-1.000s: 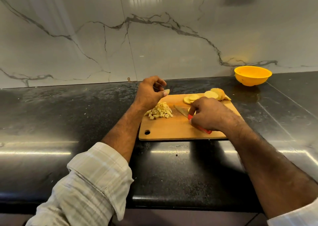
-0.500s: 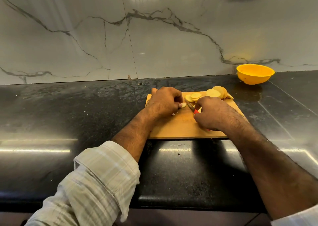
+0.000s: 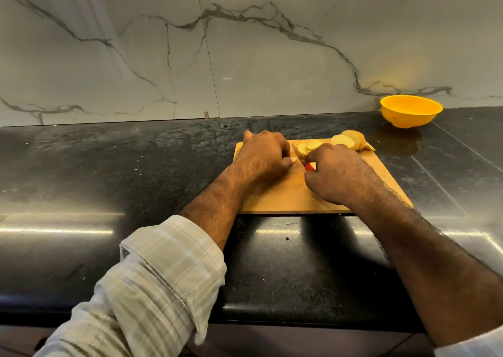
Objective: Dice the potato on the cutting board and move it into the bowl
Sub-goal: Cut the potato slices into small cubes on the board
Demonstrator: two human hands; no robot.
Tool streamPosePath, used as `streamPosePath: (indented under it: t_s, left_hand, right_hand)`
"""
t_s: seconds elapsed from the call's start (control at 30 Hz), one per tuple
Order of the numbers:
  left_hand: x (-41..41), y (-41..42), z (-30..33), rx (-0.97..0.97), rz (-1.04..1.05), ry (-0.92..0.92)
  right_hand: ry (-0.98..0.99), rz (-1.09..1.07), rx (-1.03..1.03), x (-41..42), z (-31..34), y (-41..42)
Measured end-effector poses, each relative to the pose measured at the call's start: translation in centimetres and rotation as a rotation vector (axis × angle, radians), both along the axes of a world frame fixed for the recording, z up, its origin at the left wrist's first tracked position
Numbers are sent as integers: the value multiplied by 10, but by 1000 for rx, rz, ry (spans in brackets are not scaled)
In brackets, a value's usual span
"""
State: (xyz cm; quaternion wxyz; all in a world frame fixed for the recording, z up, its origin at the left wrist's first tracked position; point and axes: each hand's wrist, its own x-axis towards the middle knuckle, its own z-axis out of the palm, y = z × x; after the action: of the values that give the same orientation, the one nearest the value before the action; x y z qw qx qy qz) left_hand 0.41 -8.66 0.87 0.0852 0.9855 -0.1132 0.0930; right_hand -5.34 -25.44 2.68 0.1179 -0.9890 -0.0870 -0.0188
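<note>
While the board (image 3: 288, 193) lies near the counter's (image 3: 136, 171) front edge, both hands are set on its far half. The left hand (image 3: 262, 156) is curled down over a potato piece, mostly hidden under it. The knife (image 3: 299, 157) is gripped by the right hand (image 3: 333, 173), its blade between the 2 hands. Slices (image 3: 309, 147) and the uncut potato (image 3: 351, 140) lie at the board's far edge. The bowl (image 3: 411, 110) stands well apart by the wall (image 3: 245, 57), with bare counter between.
</note>
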Motion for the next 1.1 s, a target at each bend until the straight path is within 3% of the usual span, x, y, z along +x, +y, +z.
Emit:
streamPosePath:
  t_s: [1.1]
  left_hand:
    - [6,8,-3,-89,-94,67]
  right_hand:
    - [106,41,86,0,-1,6]
